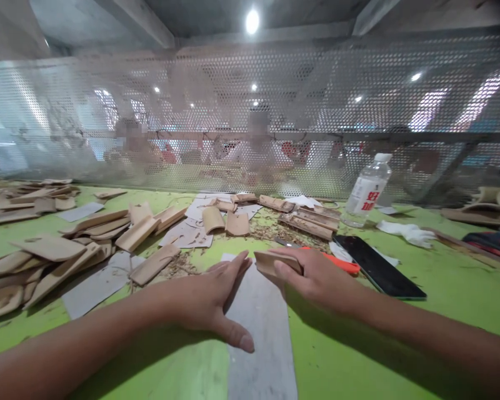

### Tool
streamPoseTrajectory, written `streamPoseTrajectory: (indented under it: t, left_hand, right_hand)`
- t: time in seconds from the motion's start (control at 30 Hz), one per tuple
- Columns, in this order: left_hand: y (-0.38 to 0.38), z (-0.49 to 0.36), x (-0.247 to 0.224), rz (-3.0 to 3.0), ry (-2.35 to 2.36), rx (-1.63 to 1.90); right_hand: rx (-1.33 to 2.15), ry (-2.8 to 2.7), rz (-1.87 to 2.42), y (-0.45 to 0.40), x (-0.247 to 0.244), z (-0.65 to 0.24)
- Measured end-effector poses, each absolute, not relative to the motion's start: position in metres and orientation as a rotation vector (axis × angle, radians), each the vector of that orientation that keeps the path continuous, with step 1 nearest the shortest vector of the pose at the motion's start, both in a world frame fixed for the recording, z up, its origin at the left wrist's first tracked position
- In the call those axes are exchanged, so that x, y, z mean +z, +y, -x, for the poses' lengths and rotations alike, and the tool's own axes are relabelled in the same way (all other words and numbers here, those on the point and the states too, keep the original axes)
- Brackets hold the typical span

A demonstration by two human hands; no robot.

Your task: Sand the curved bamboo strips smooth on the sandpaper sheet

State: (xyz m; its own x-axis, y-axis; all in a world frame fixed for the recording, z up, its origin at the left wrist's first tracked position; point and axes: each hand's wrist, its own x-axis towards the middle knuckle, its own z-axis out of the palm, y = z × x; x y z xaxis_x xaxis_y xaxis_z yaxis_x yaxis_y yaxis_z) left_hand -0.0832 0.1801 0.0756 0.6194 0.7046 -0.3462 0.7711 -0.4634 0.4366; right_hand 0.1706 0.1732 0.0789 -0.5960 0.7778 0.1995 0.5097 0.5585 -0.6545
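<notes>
My right hand (319,278) grips a short, curved piece of bamboo (270,263) between thumb and fingers, just above the far part of a long grey-white strip (260,339) that looks like paper or sandpaper. My left hand (206,297) is empty, thumb and fingers apart, over the left side of that strip. Whether it touches the strip I cannot tell. Beyond my right hand lies an orange-handled tool (344,264), its metal part (286,243) partly showing. Behind the strip, bamboo pieces (237,224) rest among shavings and paper scraps.
More bamboo pieces pile up on the left (58,250) of the green table (462,311). On the right are a black phone (377,266), a labelled plastic bottle (366,191) and a crumpled white glove or cloth (406,232). A perforated screen (216,116) closes the back; blurred people sit beyond.
</notes>
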Motion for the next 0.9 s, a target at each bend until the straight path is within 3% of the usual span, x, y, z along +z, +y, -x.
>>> streamPoseTrajectory:
  t: [0.13, 0.27, 0.4, 0.57, 0.73, 0.9]
  left_hand:
    - [0.181, 0.083, 0.075, -2.313, 1.115, -0.199]
    - [0.181, 0.083, 0.076, -2.296, 1.144, -0.204]
    - [0.181, 0.082, 0.078, -2.342, 1.071, -0.236]
    - [0.180, 0.083, 0.077, -2.309, 1.127, -0.203]
    - [0.181, 0.082, 0.077, -2.280, 0.948, 0.131]
    - [0.183, 0.074, 0.080, -2.208, 0.821, 0.509]
  right_hand:
    - [0.900, -2.413, 0.958, 0.169, 0.079, -0.172]
    - [0.780, -2.354, 1.058, 0.163, 0.082, -0.171]
    - [1.017, -2.404, 0.948, 0.159, 0.086, -0.171]
    - [0.784, -2.211, 1.164, 0.179, 0.076, -0.180]
    - [1.697, -1.633, 1.114, 0.189, 0.056, -0.180]
    - [1.972, -1.497, 0.891, 0.187, 0.048, -0.179]
